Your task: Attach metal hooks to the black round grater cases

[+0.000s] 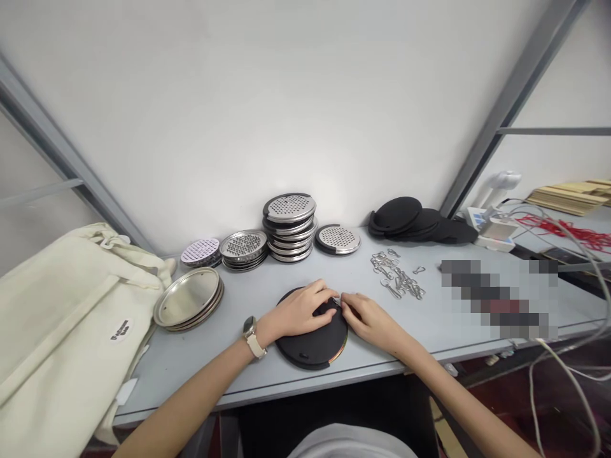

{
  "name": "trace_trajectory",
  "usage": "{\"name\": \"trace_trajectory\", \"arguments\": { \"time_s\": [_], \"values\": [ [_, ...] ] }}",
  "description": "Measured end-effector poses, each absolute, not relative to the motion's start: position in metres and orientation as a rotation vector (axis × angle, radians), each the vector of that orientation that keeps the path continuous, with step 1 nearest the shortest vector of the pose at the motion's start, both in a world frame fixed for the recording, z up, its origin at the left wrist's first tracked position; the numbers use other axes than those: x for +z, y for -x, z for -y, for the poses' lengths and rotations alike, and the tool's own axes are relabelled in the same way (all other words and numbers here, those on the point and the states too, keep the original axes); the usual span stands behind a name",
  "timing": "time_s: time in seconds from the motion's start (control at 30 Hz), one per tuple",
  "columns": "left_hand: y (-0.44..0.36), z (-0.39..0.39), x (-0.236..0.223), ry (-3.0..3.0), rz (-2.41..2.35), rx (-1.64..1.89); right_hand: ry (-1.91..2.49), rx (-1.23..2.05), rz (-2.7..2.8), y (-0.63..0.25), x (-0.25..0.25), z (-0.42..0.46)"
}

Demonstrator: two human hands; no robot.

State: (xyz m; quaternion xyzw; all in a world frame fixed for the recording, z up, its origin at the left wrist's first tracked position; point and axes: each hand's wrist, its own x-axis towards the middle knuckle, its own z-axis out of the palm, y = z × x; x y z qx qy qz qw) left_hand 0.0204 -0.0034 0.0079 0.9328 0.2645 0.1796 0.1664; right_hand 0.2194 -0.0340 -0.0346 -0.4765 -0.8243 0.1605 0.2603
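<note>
A round black disc [312, 346] lies flat on the table in front of me, with a strip of shiny metal showing along its lower right edge. Across its top rests my left hand [305, 310], thumb and fingers curled in towards the upper right rim. My right hand [370, 321] pinches at that same rim, its fingertips almost touching the left ones. A small bit of metal glints between the two hands; its kind is too small to make out. To the right lies a pile of small metal clasps [398, 280].
Behind the disc stands a stack of round graters [290, 210], with a single grater [338, 239] beside it. Plain metal discs [188, 298] are piled left, near a cream bag [62, 318]. Black covers [398, 215] lie back right, near a white plug and cables [499, 228].
</note>
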Motion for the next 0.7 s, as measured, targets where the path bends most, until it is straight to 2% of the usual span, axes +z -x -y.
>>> {"name": "trace_trajectory", "arguments": {
  "time_s": [0.7],
  "values": [
    [-0.0205, 0.0028, 0.0068, -2.747, -0.772, 0.499, 1.286, 0.469, 2.233, -0.2197, -0.0314, 0.0341]
  ]
}}
